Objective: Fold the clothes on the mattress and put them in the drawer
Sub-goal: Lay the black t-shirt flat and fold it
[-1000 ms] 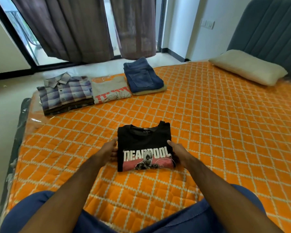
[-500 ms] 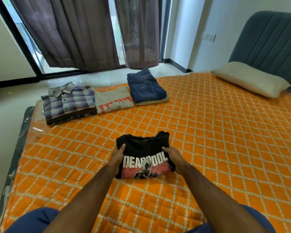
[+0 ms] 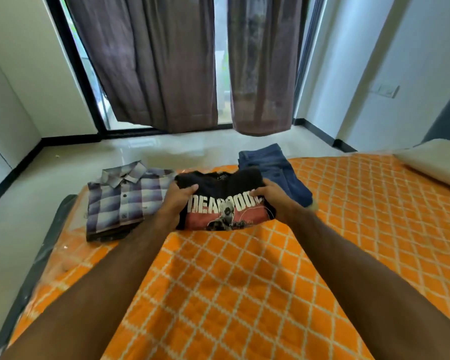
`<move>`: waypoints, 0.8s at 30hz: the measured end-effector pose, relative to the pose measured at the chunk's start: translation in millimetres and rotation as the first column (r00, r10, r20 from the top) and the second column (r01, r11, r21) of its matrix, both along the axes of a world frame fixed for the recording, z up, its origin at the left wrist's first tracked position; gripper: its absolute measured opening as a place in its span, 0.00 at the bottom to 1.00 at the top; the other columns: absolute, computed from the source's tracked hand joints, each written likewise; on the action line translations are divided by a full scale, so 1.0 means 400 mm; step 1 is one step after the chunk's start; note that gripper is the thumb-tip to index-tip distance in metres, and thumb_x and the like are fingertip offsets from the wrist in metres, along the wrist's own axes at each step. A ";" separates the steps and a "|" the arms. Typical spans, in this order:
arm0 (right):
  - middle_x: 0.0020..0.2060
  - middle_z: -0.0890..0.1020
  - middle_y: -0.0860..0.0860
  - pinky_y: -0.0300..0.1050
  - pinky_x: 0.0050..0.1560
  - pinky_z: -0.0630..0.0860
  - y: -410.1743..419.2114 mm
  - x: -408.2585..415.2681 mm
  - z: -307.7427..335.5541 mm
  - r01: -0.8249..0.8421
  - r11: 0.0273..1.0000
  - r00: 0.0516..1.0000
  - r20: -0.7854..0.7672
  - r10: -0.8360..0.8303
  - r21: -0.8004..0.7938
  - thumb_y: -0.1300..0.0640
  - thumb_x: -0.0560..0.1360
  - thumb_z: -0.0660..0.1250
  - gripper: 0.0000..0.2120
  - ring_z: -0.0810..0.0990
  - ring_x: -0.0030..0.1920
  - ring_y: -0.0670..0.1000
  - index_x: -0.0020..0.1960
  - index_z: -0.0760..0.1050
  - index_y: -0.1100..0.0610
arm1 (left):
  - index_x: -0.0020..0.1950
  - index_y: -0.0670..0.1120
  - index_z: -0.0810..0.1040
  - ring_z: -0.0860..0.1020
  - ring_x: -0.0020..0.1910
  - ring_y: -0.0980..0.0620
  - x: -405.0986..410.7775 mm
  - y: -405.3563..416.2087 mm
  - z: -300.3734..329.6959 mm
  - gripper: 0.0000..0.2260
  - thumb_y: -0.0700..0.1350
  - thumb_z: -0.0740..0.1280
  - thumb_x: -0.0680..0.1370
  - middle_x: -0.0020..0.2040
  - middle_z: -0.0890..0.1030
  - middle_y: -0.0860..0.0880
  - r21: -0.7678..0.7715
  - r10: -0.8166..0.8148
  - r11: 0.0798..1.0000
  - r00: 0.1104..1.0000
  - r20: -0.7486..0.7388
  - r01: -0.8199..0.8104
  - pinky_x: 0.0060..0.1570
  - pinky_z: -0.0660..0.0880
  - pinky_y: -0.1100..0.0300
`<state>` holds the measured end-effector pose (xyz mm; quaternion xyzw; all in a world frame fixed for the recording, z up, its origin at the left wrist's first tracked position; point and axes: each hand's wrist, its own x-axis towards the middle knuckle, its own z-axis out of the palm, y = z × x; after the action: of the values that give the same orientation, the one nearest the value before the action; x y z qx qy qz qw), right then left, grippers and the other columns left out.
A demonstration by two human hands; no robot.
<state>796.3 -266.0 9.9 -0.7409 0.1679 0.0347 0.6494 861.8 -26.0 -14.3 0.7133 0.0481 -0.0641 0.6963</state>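
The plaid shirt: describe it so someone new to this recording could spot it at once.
Start at the orange quilted mattress and go to its far left corner, near the curtained window. The plaid shirt lies folded there on a darker pile, left of the black Deadpool T-shirt and the folded jeans. Only it has a collar, buttons and purple-grey checks.

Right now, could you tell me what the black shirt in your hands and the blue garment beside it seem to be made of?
The black T-shirt looks like soft matte cotton knit: it sags between the hands and bears a printed graphic. The folded blue garment looks like denim, judging by its faded, stiff weave and stitched pocket. Neither fibre can be confirmed by sight.
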 end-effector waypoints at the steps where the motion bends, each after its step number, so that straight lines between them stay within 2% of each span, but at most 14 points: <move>1: 0.54 0.84 0.62 0.64 0.57 0.81 -0.004 0.065 0.004 0.000 1.000 1.000 0.005 0.000 -0.004 0.69 0.76 0.66 0.17 0.84 0.52 0.64 0.61 0.75 0.55 | 0.66 0.41 0.72 0.83 0.49 0.44 0.051 -0.003 0.010 0.16 0.39 0.69 0.80 0.57 0.82 0.41 0.014 0.034 0.999 0.999 0.010 -0.034 0.41 0.79 0.56; 4: 0.53 0.84 0.61 0.62 0.57 0.81 -0.020 0.229 0.003 -0.002 1.000 1.000 0.008 0.002 -0.012 0.69 0.77 0.66 0.17 0.84 0.52 0.63 0.64 0.74 0.57 | 0.67 0.42 0.70 0.82 0.49 0.44 0.168 -0.011 0.018 0.15 0.41 0.68 0.81 0.57 0.81 0.41 0.078 0.094 0.993 0.995 -0.019 -0.092 0.38 0.78 0.57; 6: 0.53 0.83 0.61 0.62 0.57 0.81 -0.030 0.301 -0.007 -0.004 0.999 1.000 -0.017 0.004 -0.032 0.68 0.78 0.65 0.15 0.84 0.52 0.61 0.62 0.73 0.56 | 0.68 0.43 0.68 0.80 0.51 0.46 0.227 -0.020 -0.001 0.16 0.40 0.67 0.81 0.58 0.80 0.43 0.149 0.110 0.983 0.993 -0.036 -0.103 0.39 0.77 0.60; 8: 0.53 0.83 0.60 0.63 0.59 0.80 -0.038 0.345 -0.048 -0.009 0.992 0.999 -0.038 0.005 -0.123 0.70 0.77 0.65 0.13 0.84 0.53 0.61 0.56 0.73 0.54 | 0.73 0.42 0.65 0.77 0.61 0.45 0.264 -0.017 -0.044 0.22 0.36 0.67 0.80 0.65 0.76 0.44 0.252 0.093 0.964 0.995 -0.040 -0.080 0.51 0.77 0.57; 10: 0.57 0.81 0.60 0.62 0.61 0.78 -0.045 0.389 -0.111 -0.055 0.946 0.995 -0.092 0.027 -0.318 0.67 0.76 0.66 0.13 0.81 0.57 0.60 0.56 0.70 0.55 | 0.76 0.43 0.61 0.73 0.69 0.42 0.300 -0.025 -0.101 0.31 0.33 0.69 0.76 0.69 0.73 0.42 0.398 0.089 0.914 0.996 -0.003 -0.080 0.65 0.74 0.50; 11: 0.59 0.79 0.60 0.60 0.61 0.77 -0.042 0.389 -0.139 -0.096 0.901 0.990 -0.134 0.043 -0.424 0.66 0.75 0.65 0.15 0.79 0.59 0.60 0.60 0.69 0.56 | 0.76 0.42 0.61 0.69 0.72 0.41 0.289 -0.027 -0.116 0.33 0.34 0.71 0.74 0.71 0.70 0.41 0.513 0.076 0.853 0.996 0.049 -0.090 0.71 0.69 0.48; 13: 0.64 0.73 0.59 0.58 0.62 0.75 -0.033 0.408 -0.188 -0.159 0.782 0.980 -0.192 0.052 -0.603 0.65 0.75 0.63 0.19 0.75 0.62 0.60 0.65 0.67 0.59 | 0.78 0.42 0.59 0.59 0.78 0.42 0.281 -0.042 -0.148 0.35 0.37 0.72 0.74 0.78 0.61 0.41 0.729 -0.017 0.675 0.985 0.172 -0.116 0.77 0.59 0.49; 14: 0.66 0.70 0.58 0.57 0.64 0.74 -0.020 0.419 -0.203 -0.168 0.693 0.982 -0.181 0.056 -0.701 0.64 0.75 0.63 0.21 0.72 0.65 0.59 0.68 0.66 0.59 | 0.78 0.44 0.59 0.56 0.79 0.45 0.281 -0.047 -0.159 0.34 0.38 0.71 0.76 0.79 0.57 0.44 0.780 -0.099 0.614 0.967 0.234 -0.126 0.78 0.56 0.51; 16: 0.71 0.66 0.56 0.54 0.69 0.70 0.014 0.440 -0.223 -0.139 0.471 0.986 -0.078 0.147 -0.871 0.57 0.78 0.64 0.25 0.66 0.69 0.57 0.74 0.64 0.57 | 0.79 0.46 0.59 0.53 0.80 0.48 0.299 -0.055 -0.171 0.31 0.43 0.68 0.79 0.81 0.54 0.46 0.849 -0.303 0.525 0.920 0.249 -0.057 0.79 0.54 0.51; 18: 0.78 0.59 0.55 0.56 0.76 0.63 0.053 0.448 -0.253 -0.198 0.392 0.951 -0.078 0.300 -0.898 0.46 0.81 0.61 0.31 0.59 0.76 0.57 0.80 0.57 0.55 | 0.81 0.45 0.55 0.49 0.81 0.47 0.323 -0.055 -0.197 0.30 0.52 0.62 0.83 0.83 0.49 0.46 0.915 -0.454 0.396 0.883 0.118 0.081 0.79 0.51 0.51; 20: 0.83 0.44 0.54 0.58 0.81 0.49 0.086 0.456 -0.318 -0.409 0.363 0.879 -0.256 0.401 -0.837 0.36 0.83 0.51 0.37 0.44 0.82 0.57 0.83 0.44 0.55 | 0.83 0.45 0.47 0.42 0.82 0.47 0.342 -0.056 -0.241 0.35 0.64 0.47 0.82 0.83 0.42 0.45 0.929 -0.521 0.256 0.848 -0.101 0.268 0.79 0.45 0.49; 21: 0.82 0.38 0.54 0.58 0.81 0.43 0.097 0.436 -0.355 -0.474 0.335 0.851 -0.324 0.414 -0.814 0.33 0.82 0.44 0.39 0.37 0.82 0.55 0.83 0.38 0.54 | 0.83 0.45 0.42 0.39 0.81 0.47 0.326 -0.053 -0.271 0.40 0.69 0.38 0.78 0.82 0.38 0.45 0.935 -0.540 0.190 0.827 -0.156 0.300 0.80 0.43 0.48; 23: 0.80 0.32 0.53 0.59 0.80 0.37 0.110 0.422 -0.409 -0.503 0.308 0.836 -0.364 0.410 -0.808 0.30 0.79 0.35 0.41 0.30 0.80 0.54 0.81 0.32 0.54 | 0.82 0.46 0.36 0.32 0.79 0.46 0.308 -0.044 -0.336 0.44 0.70 0.24 0.72 0.80 0.32 0.44 0.945 -0.555 0.120 0.810 -0.189 0.303 0.80 0.41 0.45; 24: 0.80 0.30 0.53 0.58 0.80 0.33 0.112 0.425 -0.422 -0.511 0.301 0.831 -0.373 0.413 -0.805 0.31 0.79 0.35 0.40 0.28 0.79 0.53 0.81 0.30 0.54 | 0.81 0.46 0.35 0.30 0.78 0.46 0.305 -0.040 -0.360 0.44 0.70 0.22 0.72 0.80 0.30 0.45 0.944 -0.551 0.127 0.813 -0.187 0.304 0.79 0.40 0.45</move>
<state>966.2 -221.4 -159.0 -0.9788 -0.0286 0.1624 0.1218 983.7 -42.1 -158.1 0.9649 -0.2037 -0.1450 0.0798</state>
